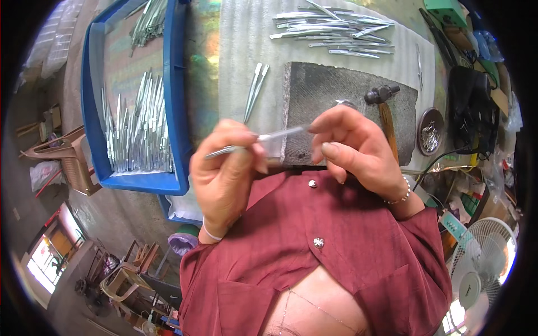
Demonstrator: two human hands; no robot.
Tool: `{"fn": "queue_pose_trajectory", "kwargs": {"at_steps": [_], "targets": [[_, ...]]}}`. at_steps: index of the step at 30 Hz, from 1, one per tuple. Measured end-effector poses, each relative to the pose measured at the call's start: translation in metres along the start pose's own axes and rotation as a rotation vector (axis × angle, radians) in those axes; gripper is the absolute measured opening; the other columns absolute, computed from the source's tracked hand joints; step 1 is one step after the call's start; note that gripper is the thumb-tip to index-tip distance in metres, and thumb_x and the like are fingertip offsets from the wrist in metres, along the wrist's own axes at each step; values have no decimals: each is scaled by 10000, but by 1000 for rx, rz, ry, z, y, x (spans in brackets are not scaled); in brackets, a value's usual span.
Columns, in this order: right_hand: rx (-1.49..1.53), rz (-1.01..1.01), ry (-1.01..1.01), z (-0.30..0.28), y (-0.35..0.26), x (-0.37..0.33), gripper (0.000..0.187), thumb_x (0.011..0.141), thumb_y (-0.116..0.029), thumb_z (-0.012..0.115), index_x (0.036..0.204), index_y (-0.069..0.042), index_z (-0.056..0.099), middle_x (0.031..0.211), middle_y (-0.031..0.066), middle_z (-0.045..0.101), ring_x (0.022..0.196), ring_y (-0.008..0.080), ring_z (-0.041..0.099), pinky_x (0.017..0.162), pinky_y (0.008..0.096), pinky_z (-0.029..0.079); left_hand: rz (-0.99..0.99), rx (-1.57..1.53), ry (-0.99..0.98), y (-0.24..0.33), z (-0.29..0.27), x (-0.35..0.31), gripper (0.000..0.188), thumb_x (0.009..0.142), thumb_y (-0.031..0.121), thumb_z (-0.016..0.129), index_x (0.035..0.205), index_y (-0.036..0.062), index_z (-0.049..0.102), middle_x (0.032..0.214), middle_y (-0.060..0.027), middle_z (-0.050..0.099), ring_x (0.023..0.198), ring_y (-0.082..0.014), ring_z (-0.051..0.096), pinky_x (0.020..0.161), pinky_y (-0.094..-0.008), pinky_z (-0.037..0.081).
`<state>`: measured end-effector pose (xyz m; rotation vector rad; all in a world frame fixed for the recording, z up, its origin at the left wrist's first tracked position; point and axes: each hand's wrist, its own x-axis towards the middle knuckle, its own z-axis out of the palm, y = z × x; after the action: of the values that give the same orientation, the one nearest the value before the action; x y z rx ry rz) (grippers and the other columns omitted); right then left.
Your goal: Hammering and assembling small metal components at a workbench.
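My left hand (221, 173) pinches a slim silvery metal piece (283, 133), flat and blade-like toward one end, above the near edge of a dark grey ridged slab (325, 84). Blur softens its outline. The piece's far end meets the fingertips of my right hand (358, 145), whose thumb stands apart from the other fingers. On the slab lies a hammer (384, 94) with a dark metal head; my right hand partly covers its wooden handle. Just beyond my left hand, a pair of similar slim pieces (256, 89) rests on the pale sheet.
At left stands a blue tray (182, 112) holding many upright slim pieces (140, 123) and another bundle (150, 22). A loose pile (336, 31) spreads beyond the slab. Right of it are a round metal dish (440, 120) with small shiny bits, a dark bag (468, 106) and a fan (483, 246).
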<state>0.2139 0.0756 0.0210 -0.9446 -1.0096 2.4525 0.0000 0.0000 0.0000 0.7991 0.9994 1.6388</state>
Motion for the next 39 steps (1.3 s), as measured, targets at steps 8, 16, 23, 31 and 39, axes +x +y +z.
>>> {"fn": "queue_pose_trajectory", "kwargs": {"at_steps": [8, 16, 23, 31, 39], "targets": [[-780, -357, 638, -26, -5, -44, 199, 850, -26, 602, 1044, 3, 566, 901, 52, 572, 766, 72, 550, 668, 209, 447, 143, 1109, 112, 1, -14, 48, 220, 831, 114, 656, 983, -40, 612, 789, -100, 616, 672, -172, 594, 627, -266, 477], [-1262, -299, 761, -41, -8, -48, 324, 793, -53, 627, 1098, 13, 539, 969, 152, 553, 840, 278, 571, 757, 338, 461, 34, 1318, -89, -55, -23, 81, 284, 758, 142, 711, 996, 18, 617, 760, -148, 616, 663, -285, 613, 588, -373, 466], [-1439, -288, 726, -50, -9, -40, 413, 750, -48, 622, 1140, 8, 497, 1019, 165, 515, 928, 341, 546, 789, 403, 451, 154, 1249, -87, -39, -3, 95, 213, 788, 79, 669, 988, 18, 628, 849, -142, 602, 652, -254, 612, 596, -330, 477], [-1526, -316, 739, -50, -8, -49, 446, 719, -16, 614, 1145, 2, 484, 1021, 153, 496, 950, 324, 523, 805, 406, 440, 498, 1254, -450, -80, 61, 216, 168, 780, 103, 649, 947, 97, 646, 933, -126, 580, 922, -299, 562, 786, -375, 452], [-1541, -321, 764, -61, 0, -64, 419, 723, -3, 593, 1128, 7, 483, 988, 146, 481, 917, 306, 526, 781, 395, 448, 400, 1568, -720, -105, 64, 238, 90, 825, 110, 613, 891, 51, 602, 966, -116, 572, 978, -295, 541, 825, -376, 429]]}}
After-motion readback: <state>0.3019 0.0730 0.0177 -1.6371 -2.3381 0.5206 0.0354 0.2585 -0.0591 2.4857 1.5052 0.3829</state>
